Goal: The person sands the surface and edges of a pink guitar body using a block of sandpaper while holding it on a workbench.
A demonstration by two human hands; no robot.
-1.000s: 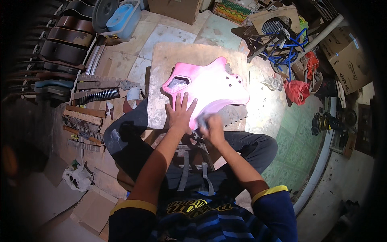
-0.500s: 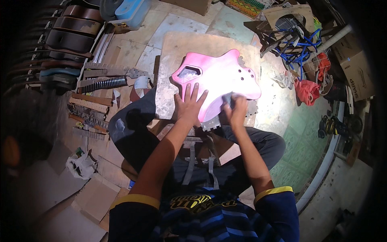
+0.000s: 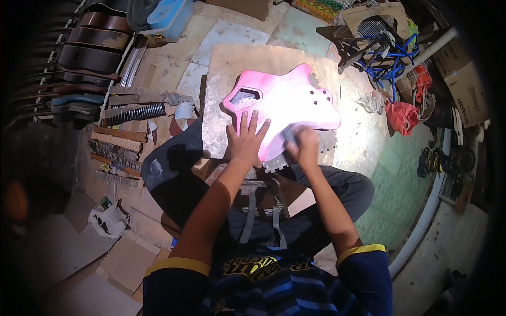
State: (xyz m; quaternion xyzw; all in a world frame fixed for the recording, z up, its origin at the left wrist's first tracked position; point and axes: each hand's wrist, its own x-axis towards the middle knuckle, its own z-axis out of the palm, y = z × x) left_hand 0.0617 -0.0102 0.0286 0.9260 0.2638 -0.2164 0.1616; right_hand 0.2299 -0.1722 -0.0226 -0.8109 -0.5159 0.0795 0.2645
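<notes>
A pink electric guitar body (image 3: 274, 97) lies flat on a wooden board (image 3: 224, 63) in front of me. It has a dark angular cutout on its left and several small holes on its right. My left hand (image 3: 246, 141) rests on its near left part, palm down with fingers spread. Over the curved near edge, my right hand (image 3: 305, 146) is closed around a small grey piece of what looks like sandpaper (image 3: 291, 131); motion blurs both. Grey foam matting with toothed edges (image 3: 275, 164) shows under the body.
Several dark guitar bodies (image 3: 95, 58) are racked at the left. Saws and rasps (image 3: 118, 134) lie below them, beside my knee. On the right are tangled blue tubing (image 3: 392, 68), a red bag (image 3: 401, 117) and cardboard boxes (image 3: 466, 89). A blue tub (image 3: 171, 21) stands at the back.
My right hand and the grey piece have shifted slightly left and nearer to me along the curved edge. My left hand keeps its place on the guitar body.
</notes>
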